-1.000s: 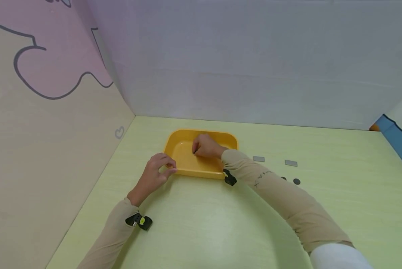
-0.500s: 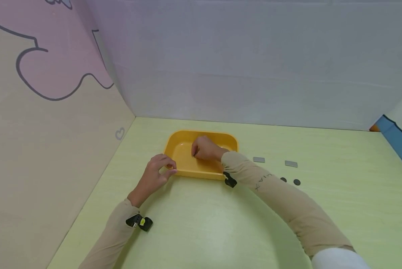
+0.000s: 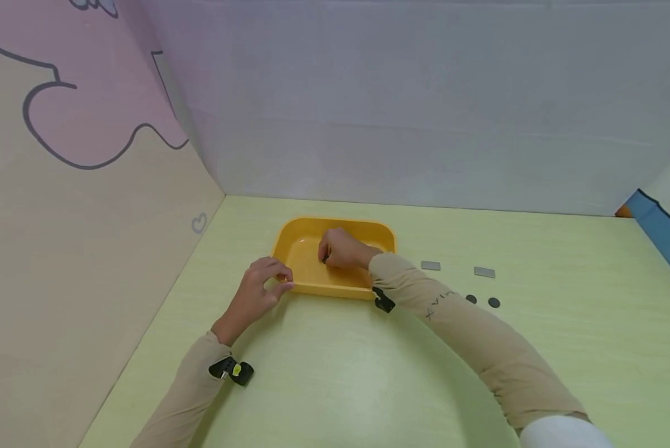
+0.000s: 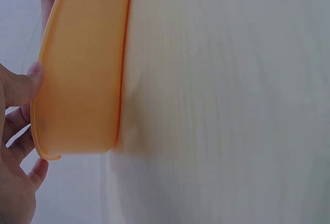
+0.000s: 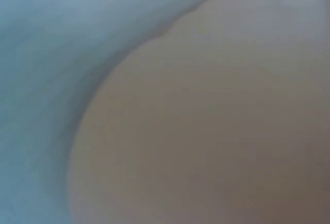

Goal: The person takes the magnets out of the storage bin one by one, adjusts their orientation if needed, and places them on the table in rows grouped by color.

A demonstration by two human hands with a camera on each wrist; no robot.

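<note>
Currently the yellow tray [image 3: 307, 236] is being steadied by the left hand [image 3: 262, 283], grip pinching its 7 o'clock corner; the right hand [image 3: 340, 247], grip curled on a dark piece [image 3: 325, 256], is best being lowered gently.

Staged tabletop booth, pale green table [image 3: 335, 386], plain board walls [image 3: 424, 112], cartoon-outline panel [image 3: 88, 118]

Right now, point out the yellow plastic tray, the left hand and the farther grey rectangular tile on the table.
yellow plastic tray [image 3: 298, 246]: head view, bare inner floor near its left wall.
left hand [image 3: 256, 292]: head view, back of the hand at the tray's near-left corner.
farther grey rectangular tile [image 3: 484, 272]: head view, its flat top.
</note>
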